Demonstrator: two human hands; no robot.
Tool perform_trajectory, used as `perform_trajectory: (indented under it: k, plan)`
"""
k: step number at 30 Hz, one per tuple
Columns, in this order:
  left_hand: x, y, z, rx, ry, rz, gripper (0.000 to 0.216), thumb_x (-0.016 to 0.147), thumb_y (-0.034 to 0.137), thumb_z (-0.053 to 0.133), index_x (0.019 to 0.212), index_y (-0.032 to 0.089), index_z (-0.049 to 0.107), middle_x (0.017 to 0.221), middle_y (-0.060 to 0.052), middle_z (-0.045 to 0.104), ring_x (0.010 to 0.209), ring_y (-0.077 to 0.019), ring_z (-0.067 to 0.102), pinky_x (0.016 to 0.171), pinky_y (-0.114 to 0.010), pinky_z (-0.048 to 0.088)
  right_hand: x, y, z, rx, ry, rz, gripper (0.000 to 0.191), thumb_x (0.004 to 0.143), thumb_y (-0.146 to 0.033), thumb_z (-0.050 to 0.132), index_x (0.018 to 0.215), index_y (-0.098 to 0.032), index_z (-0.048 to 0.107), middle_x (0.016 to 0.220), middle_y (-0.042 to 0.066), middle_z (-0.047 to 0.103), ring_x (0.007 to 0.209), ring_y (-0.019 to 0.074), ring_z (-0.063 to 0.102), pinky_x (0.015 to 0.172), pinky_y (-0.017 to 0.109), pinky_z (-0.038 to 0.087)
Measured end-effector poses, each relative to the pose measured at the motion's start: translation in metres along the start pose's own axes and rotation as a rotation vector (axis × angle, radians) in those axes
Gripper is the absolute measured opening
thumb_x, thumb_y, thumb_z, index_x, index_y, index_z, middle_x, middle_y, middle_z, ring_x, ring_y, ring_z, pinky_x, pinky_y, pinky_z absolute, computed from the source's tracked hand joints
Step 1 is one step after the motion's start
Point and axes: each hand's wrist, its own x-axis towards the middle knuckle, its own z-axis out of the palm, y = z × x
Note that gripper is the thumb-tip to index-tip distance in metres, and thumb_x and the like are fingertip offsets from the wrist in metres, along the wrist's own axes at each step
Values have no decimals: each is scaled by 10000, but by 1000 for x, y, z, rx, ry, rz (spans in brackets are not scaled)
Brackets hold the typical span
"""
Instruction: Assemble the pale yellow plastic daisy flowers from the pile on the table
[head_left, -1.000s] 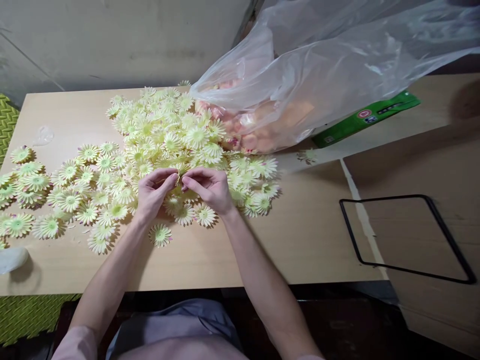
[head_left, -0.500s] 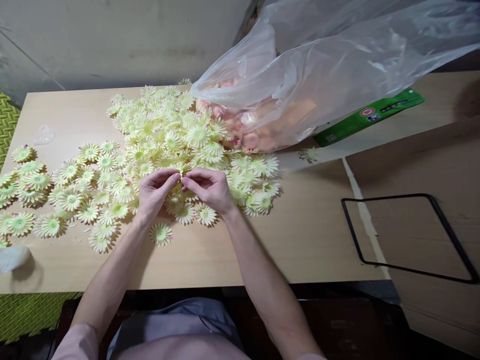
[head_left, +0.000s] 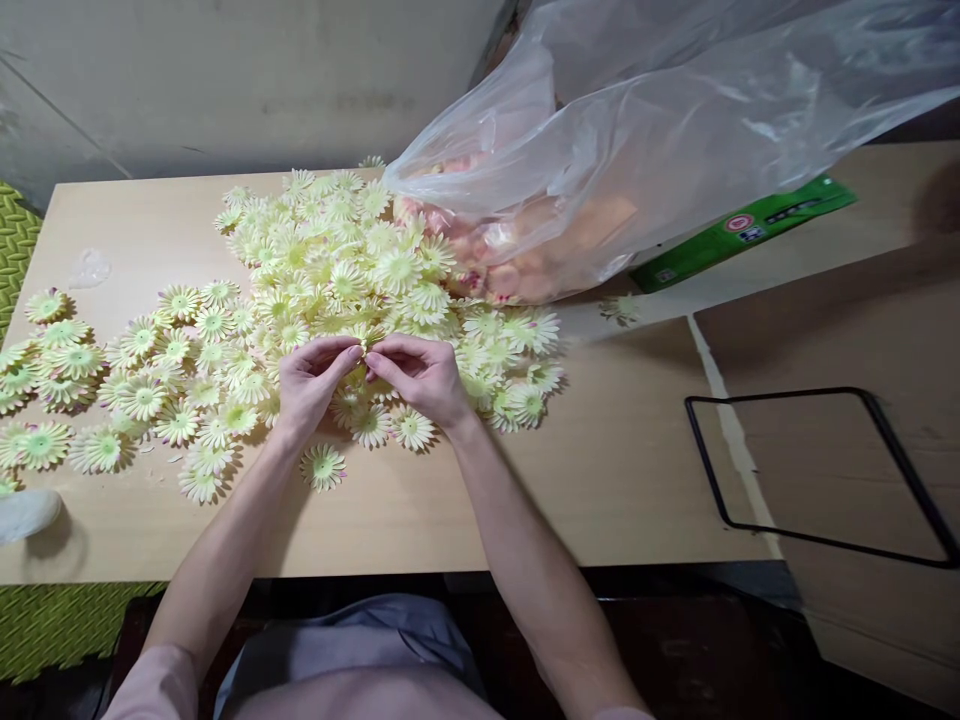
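My left hand (head_left: 315, 380) and my right hand (head_left: 421, 376) meet over the near side of a flower pile, thumbs and fingertips pinched close together. Between them is a pale yellow artificial flower (head_left: 364, 338), mostly covered by the fingers. Around and beyond the hands spreads a heap of pale yellow-green artificial daisy heads (head_left: 330, 255), some with pink petal tips. One single flower head (head_left: 322, 467) lies apart, just right of my left forearm.
A clear plastic bag (head_left: 585, 170) holding pink and orange pieces rests behind the pile on the right. Beside it lies a green packet (head_left: 750, 232). A black wire frame (head_left: 896, 460) lies on brown cardboard at the right. A whitish rounded object (head_left: 28, 515) sits at the table's left edge.
Both hands stay almost in place, still pinched together over the pile. The whole view has shifted very slightly; nothing else visibly differs.
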Motion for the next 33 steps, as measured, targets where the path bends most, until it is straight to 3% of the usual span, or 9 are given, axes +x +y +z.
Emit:
perform_trajectory:
  k: [9,33]
  plan:
    - [-1,3,2,34,-16,54,143,736,274,795,866,219,772,846,-29,764,788,-127,717,764,-244,588,-2,1,-1,-51,-1,-15,171,786,-348,742,804,-181,709,798,31,690,681,143,673,629,269,603]
    - [-2,2,1,51,-8,46,180,734,312,794,878,207,767,858,-43,759,798,-144,717,769,-276,594,-1,1,-1,-13,-11,-11,138,781,-313,749,804,-182,713,780,24,689,643,137,673,629,273,609]
